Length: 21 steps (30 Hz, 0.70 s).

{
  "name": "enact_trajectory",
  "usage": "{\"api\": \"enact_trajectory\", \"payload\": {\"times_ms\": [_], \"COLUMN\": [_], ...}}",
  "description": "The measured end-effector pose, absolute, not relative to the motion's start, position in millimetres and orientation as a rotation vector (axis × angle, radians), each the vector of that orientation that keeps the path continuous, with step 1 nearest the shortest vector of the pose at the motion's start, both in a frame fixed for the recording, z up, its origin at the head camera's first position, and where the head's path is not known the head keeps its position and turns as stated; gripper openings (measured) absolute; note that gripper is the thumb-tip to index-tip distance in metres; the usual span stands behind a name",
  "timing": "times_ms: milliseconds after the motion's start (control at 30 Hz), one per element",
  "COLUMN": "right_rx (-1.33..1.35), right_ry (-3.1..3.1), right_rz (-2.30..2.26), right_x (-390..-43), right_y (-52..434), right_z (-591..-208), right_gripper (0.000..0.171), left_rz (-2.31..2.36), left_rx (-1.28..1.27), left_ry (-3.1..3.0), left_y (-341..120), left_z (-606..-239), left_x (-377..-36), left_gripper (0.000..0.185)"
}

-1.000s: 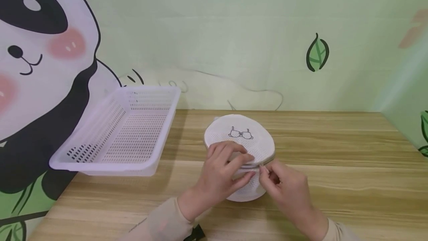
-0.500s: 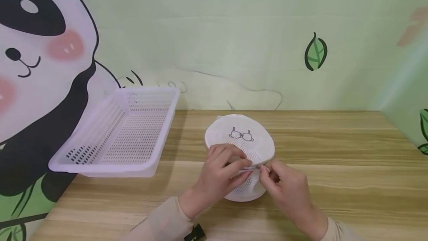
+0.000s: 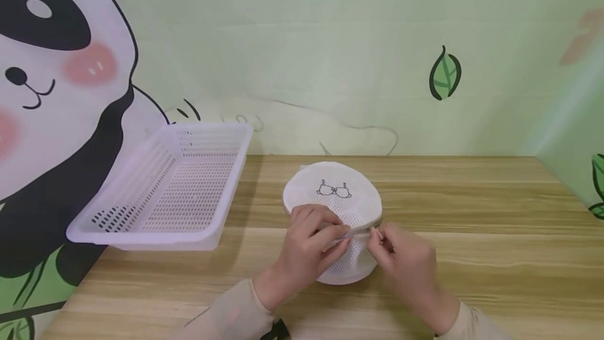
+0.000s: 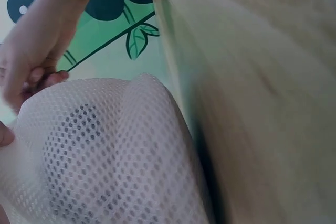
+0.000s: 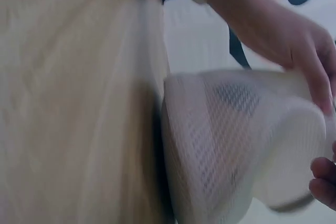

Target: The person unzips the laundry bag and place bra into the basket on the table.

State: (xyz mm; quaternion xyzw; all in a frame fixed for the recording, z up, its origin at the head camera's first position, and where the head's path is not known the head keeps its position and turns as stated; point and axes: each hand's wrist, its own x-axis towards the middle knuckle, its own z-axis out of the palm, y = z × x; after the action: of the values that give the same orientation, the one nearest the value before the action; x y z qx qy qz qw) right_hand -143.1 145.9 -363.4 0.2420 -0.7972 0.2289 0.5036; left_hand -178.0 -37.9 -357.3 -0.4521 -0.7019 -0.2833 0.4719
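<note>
Head view shows a round white mesh laundry bag [image 3: 336, 209] standing on the wooden surface [image 3: 472, 235], just right of a white perforated basket [image 3: 165, 188]. Left hand [image 3: 309, 248] grips the bag's front edge with curled fingers. Right hand [image 3: 406, 266] pinches something small at the rim, probably the zipper pull.

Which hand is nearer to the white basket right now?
Left. The left hand grips the near edge of the round mesh bag, on the side toward the basket. The right hand pinches the bag's zipper on the far side.
</note>
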Motion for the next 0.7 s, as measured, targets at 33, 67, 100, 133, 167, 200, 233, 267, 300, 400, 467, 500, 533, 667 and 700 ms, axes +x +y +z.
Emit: {"api": "enact_trajectory", "payload": {"times_ms": [33, 67, 100, 133, 167, 200, 233, 267, 300, 400, 467, 500, 533, 667, 700], "right_rx": [0.577, 0.570, 0.565, 0.566, 0.566, 0.570, 0.566, 0.561, 0.554, 0.522, 0.489, 0.471, 0.457, 0.426, 0.427], "right_ry": [-1.925, -1.927, -1.934, -1.931, -1.936, -1.940, -1.946, -1.952, -1.958, -1.974, -1.985, -1.992, -1.997, -2.009, -2.011], "right_rz": [0.543, 0.544, 0.551, 0.564, 0.579, 0.607, 0.634, 0.665, 0.693, 0.761, 0.772, 0.782, 0.792, 0.840, 0.844], "right_x": [-144, -145, -146, -146, -147, -147, -147, -147, -147, -147, -148, -149, -150, -153, -153], "right_y": [147, 149, 151, 152, 153, 154, 155, 155, 156, 158, 159, 160, 161, 165, 165], "right_z": [-363, -363, -363, -363, -363, -363, -363, -362, -362, -360, -361, -361, -361, -361, -361], "right_gripper": [0.027, 0.027, 0.027, 0.027, 0.026, 0.024, 0.021, 0.019, 0.016, 0.012, 0.013, 0.014, 0.015, 0.017, 0.017], "left_rz": [-0.708, -0.720, -0.731, -0.736, -0.737, -0.742, -0.750, -0.761, -0.775, -0.811, -0.842, -0.857, -0.873, -0.936, -0.944], "left_rx": [-1.100, -1.093, -1.089, -1.090, -1.095, -1.102, -1.109, -1.117, -1.126, -1.156, -1.175, -1.185, -1.196, -1.230, -1.238], "left_ry": [-1.720, -1.721, -1.723, -1.726, -1.728, -1.730, -1.732, -1.734, -1.736, -1.738, -1.739, -1.742, -1.744, -1.750, -1.749], "left_y": [-38, -38, -38, -38, -39, -39, -40, -41, -42, -44, -46, -47, -48, -52, -53], "left_z": [-357, -356, -356, -355, -354, -354, -353, -353, -353, -352, -352, -352, -352, -352, -352], "left_x": [-178, -178, -178, -178, -178, -179, -179, -180, -181, -184, -187, -188, -189, -195, -196], "left_gripper": [0.005, 0.005, 0.005, 0.005, 0.006, 0.006, 0.006, 0.007, 0.008, 0.009, 0.008, 0.008, 0.007, 0.007, 0.007]}}
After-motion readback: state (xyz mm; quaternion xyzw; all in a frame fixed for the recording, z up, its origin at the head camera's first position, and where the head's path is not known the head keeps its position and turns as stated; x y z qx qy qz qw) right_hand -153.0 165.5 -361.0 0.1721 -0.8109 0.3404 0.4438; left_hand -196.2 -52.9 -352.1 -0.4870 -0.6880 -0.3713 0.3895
